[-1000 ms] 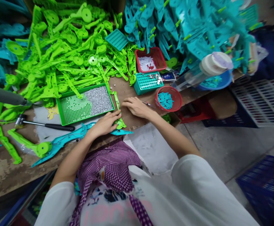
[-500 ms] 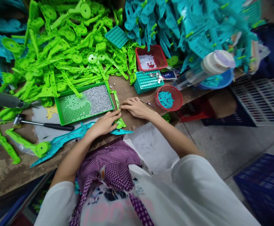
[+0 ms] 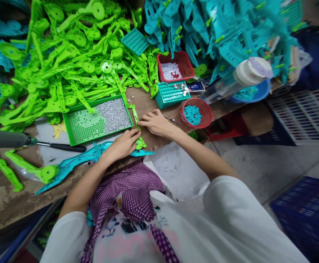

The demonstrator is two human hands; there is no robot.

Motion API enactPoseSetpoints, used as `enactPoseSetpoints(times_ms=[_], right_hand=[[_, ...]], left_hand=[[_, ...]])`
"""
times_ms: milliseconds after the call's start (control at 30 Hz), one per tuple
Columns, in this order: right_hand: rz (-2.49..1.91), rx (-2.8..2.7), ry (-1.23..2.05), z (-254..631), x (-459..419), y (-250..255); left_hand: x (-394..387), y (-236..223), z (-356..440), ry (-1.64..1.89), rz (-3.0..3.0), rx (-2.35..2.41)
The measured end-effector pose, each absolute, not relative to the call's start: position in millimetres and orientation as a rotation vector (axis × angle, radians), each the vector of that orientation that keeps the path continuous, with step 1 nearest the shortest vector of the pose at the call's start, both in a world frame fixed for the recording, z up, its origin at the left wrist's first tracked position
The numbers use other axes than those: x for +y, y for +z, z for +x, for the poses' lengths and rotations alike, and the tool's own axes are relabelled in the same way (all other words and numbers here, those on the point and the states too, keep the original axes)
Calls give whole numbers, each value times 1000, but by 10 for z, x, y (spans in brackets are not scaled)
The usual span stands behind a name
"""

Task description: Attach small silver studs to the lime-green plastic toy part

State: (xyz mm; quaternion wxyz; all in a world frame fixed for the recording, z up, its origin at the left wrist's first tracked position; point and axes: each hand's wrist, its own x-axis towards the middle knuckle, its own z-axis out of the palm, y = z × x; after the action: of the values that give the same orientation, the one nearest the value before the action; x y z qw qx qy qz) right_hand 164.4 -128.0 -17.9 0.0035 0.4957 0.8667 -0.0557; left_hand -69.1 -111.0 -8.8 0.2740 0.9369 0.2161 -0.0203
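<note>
A narrow lime-green plastic part (image 3: 134,112) lies on the bench in front of me, next to the perforated tray. My left hand (image 3: 124,144) bends over its lower end, fingers together and thumb against it. From the other side, my right hand (image 3: 157,123) reaches in with its fingertips pinched at the part's middle. Anything small between the fingertips is hidden. Beneath my left hand and forearm stretches a long blue plastic shell (image 3: 79,157) with thin wires along it. The green tray (image 3: 85,126) holds many tiny silvery pieces at its right side.
Lime-green parts (image 3: 66,69) heap up behind the tray, blue shells (image 3: 189,29) behind right. A red basket (image 3: 207,114), a teal box (image 3: 166,100) and a tilted bottle (image 3: 222,86) stand at right. A grey tool (image 3: 4,138) hangs over a black-handled hammer (image 3: 68,147) at left.
The grey tool at left has swung lower and now covers the hammer's head. My right hand has risen slightly at the knuckles; both hands stay at the green part.
</note>
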Motion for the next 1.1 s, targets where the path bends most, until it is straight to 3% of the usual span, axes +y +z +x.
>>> enactPoseSetpoints(times_ms=[267, 433, 700, 833, 1000, 1100], right_hand=[[1722, 2643, -141, 1577, -1289, -225], [1948, 2561, -388, 1503, -1262, -238], [1734, 2659, -99, 1470, -1384, -231], [1706, 2752, -290, 1562, -1338, -248], [1976, 2701, -691, 1602, -1298, -326], [2101, 2693, -699, 1569, -1307, -384]], left_hand=[[-1144, -82, -698, -51, 2539, 618], [-1139, -63, -684, -85, 2544, 620], [-1141, -22, -645, -128, 2597, 668], [-1111, 0, -617, -160, 2645, 660], [-1100, 1, -580, -221, 2686, 670], [-1111, 10, -572, -241, 2690, 696]])
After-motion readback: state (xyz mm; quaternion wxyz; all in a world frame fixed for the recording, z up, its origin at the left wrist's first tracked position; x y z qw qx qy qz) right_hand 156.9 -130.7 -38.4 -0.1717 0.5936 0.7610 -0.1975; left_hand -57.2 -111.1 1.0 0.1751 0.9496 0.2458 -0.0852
